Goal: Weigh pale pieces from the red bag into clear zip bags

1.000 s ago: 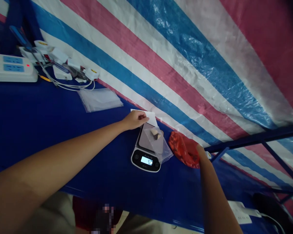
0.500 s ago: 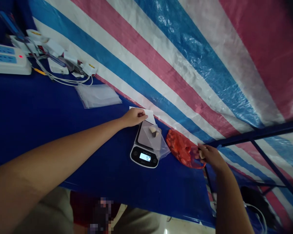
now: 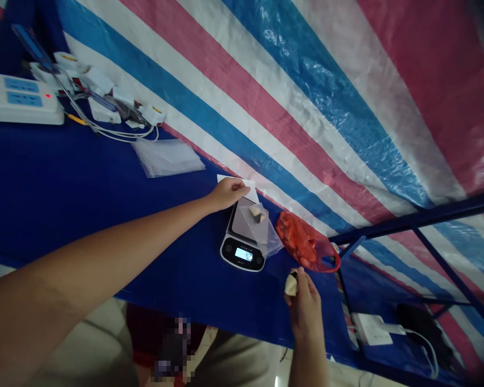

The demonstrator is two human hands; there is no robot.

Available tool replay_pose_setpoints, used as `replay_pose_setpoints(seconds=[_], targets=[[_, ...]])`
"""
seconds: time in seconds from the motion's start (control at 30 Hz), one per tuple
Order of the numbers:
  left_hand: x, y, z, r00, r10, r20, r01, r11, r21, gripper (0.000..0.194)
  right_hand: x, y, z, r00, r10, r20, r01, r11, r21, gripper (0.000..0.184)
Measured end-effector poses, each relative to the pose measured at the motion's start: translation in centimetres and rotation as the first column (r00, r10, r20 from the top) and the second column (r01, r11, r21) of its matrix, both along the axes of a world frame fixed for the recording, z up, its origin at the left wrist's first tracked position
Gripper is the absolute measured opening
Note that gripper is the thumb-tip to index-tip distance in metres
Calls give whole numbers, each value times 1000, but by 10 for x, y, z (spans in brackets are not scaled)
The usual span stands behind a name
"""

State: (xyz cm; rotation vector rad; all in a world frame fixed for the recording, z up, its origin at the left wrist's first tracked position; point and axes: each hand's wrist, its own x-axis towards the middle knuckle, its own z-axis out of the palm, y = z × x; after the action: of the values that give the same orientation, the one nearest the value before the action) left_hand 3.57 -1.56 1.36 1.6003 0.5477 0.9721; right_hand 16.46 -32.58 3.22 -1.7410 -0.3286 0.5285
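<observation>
My left hand [image 3: 230,193] is closed, fingers curled at the far edge of a black-and-white digital kitchen scale [image 3: 242,255], in front of a white card [image 3: 249,188]. Whatever its fingers may pinch is hidden. On the scale lies a clear plastic bag [image 3: 268,241] with a cream-coloured piece [image 3: 258,213] in it, dark on one side. The lit display seems to read 42. My right hand [image 3: 306,301] grips a similar cream-and-dark piece [image 3: 291,285] above the table, right of the scale. Behind it sits a red plastic bag [image 3: 302,242], its contents hard to make out.
Flat clear bags [image 3: 169,157] lie on the blue table [image 3: 84,177]. Further left are a white power strip [image 3: 24,99] and several plugs with cables [image 3: 100,80]. A striped tarp [image 3: 226,80] rises behind. Blue metal bars [image 3: 387,223] and a white adapter [image 3: 373,328] are at the right.
My right hand has come away from the red bag, moving left and nearer to me with the cream piece in its fingers. My left hand stays by the scale.
</observation>
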Motion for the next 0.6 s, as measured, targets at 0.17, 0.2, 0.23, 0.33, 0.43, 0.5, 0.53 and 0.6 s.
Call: replay_pose_setpoints(seconds=[0.17, 0.2, 0.23, 0.33, 0.43, 0.5, 0.53, 0.6], targets=[[-1, -4, -4, 998, -41, -42, 44, 997, 56, 35, -15, 18, -15, 986, -133, -98, 146, 979, 140, 46], [-2, -4, -4, 998, -42, -39, 44, 997, 56, 35, -15, 19, -16, 983, -150, -102, 164, 975, 148, 45], [-2, -3, -5, 998, -42, -38, 45, 997, 56, 35, -15, 19, -18, 981, -164, -100, 179, 971, 159, 43], [-1, -3, -6, 998, -42, -48, 46, 997, 67, 34, -14, 18, -21, 973, -203, -106, 222, 953, 206, 40], [0, -4, -6, 996, -51, -75, 57, 995, 82, 33, -15, 18, -26, 970, -205, -129, 232, 941, 245, 41], [0, -4, -7, 994, -59, -92, 68, 993, 97, 32, -18, 23, -29, 974, -196, -118, 220, 943, 251, 42], [0, -4, -7, 993, -66, -97, 76, 992, 103, 32, -19, 26, -29, 975, -191, -117, 215, 943, 252, 42], [0, -4, -7, 992, -82, -94, 93, 989, 113, 31, -23, 36, -27, 975, -180, -134, 210, 943, 259, 43]])
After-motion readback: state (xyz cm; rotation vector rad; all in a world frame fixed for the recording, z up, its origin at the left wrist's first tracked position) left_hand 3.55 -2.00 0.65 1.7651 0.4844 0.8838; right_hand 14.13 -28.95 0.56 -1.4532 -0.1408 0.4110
